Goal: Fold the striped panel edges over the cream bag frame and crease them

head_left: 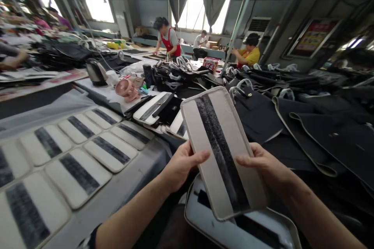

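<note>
Between my two hands is a pale rectangular panel with rounded corners and a dark strip down its middle, held tilted. My left hand grips its left edge, thumb lying on the front face. My right hand holds the right edge the same way; the fingers of both hands are mostly hidden behind it. Below the panel, partly covered by it, lies a larger light piece with a raised rim and dark bands. Rows of similar striped panels lie flat on the table to my left.
More pale pieces are stacked ahead. A pink fan and a metal kettle stand on the bench. Black bag parts pile up at right. Co-workers, one in a red apron, work farther back. A slanted pole rises ahead.
</note>
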